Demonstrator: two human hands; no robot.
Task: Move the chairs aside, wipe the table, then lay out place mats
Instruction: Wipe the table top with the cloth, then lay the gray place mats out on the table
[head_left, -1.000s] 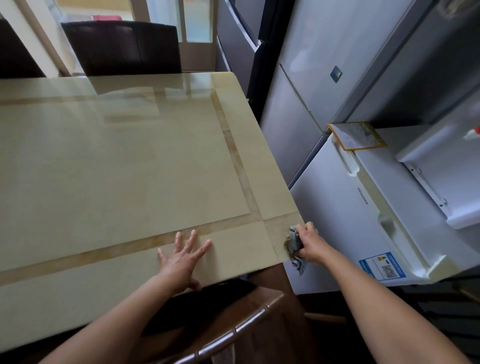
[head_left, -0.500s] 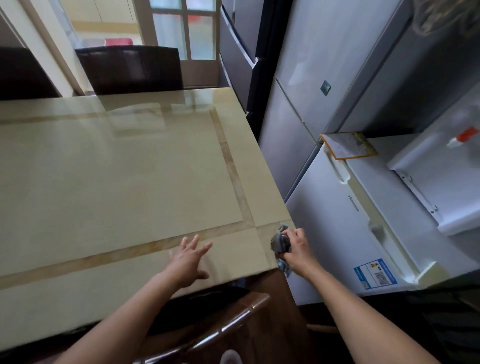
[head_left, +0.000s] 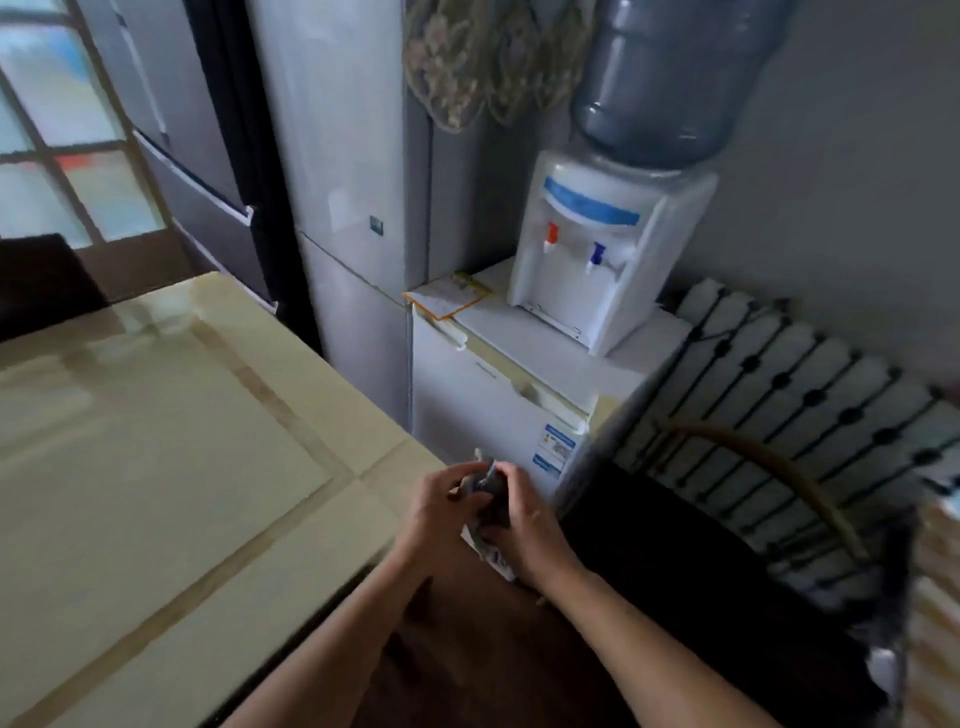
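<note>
**Cloth held in both grips off the table's near right corner**

The cloth (head_left: 485, 486) is grasped by both grips at once. The left grip (head_left: 434, 512) is curled round its left side and the right grip (head_left: 527, 522) round its right side, with fingers bent over the bunched grey fabric. The cloth is held in the air just beyond the near right corner of the table (head_left: 156, 467) and does not appear to touch it. An edge sticks out toward the far side. The long axis seems to run near to far, but blur keeps this from being settled.

The coming move is judged to turn on one relation: the table top lies to the left of the cloth, and the left grip is the nearer to it. If more wiping is meant, the cloth would have to be carried left over the edge. It may equally be in the course of being folded. No place mats are seen.

A dark chair (head_left: 41, 280) is seen at the far left edge of the table. What appears to be a second chair (head_left: 769, 467), with a curved back, is seen at the right beside the radiator (head_left: 810, 384).

As for containers, a bottle (head_left: 670, 78) is set upside down in the dispenser (head_left: 597, 249). How full it is cannot be told.
</note>
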